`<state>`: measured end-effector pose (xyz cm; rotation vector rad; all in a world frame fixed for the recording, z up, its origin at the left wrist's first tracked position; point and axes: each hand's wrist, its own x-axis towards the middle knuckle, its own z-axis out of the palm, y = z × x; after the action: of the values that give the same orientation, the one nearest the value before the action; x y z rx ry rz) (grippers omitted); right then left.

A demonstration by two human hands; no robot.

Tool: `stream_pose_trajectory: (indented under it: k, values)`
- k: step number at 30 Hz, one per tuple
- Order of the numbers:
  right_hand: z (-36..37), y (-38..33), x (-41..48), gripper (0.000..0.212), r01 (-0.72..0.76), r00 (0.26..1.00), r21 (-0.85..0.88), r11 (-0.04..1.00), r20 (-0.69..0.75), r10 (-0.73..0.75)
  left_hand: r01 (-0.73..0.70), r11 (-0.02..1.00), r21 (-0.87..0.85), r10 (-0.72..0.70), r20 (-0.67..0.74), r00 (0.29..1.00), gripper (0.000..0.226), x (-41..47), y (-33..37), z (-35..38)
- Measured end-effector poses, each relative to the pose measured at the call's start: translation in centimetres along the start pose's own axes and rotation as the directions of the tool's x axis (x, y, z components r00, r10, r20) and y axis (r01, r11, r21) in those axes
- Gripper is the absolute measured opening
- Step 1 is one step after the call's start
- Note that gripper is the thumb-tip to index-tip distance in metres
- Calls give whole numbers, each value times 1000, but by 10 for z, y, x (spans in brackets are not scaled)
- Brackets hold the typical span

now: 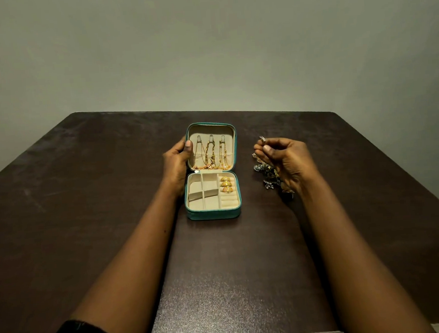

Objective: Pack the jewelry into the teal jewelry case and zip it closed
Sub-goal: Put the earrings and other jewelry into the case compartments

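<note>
Steadying the teal jewelry case (214, 215) — open flat at the table (85, 201) centre, lid toward 12 o'clock — the left hand (176, 162) grips the lid's 9 o'clock edge, thumb curled over the rim, likely to stop it sliding during loading. Contents: necklaces (212, 153) hung in the lid; three gold rings (226, 184) in the roll on the base's 3 o'clock side. Right hand (288, 159), at 3 o'clock of the case, pinches a silver ring (262, 139) between closed fingers (267, 149) above the loose jewelry pile (267, 172) — seemingly next for the roll.

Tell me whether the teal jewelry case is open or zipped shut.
Open. The teal jewelry case lies unzipped, its lid folded back with gold chains showing, and three gold rings sit in its tray.
</note>
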<state>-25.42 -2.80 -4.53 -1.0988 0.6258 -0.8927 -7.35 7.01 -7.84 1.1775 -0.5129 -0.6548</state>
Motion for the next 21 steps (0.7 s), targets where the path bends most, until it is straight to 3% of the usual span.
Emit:
stream_pose_trajectory:
  k: [4,9,21]
  values:
    - [-1,2,-3,16,127,990,-198,972,90,-112,-3,1000,10,3,0,1000,36,0,0,0]
    - [5,5,-5,24,319,941,-464,827,256,-220,-15,1000,17,15,8,1000,36,1,-2,0]
    - [16,10,-13,28,393,870,-420,818,459,-182,0,1000,-12,0,12,1000,35,-2,1,1]
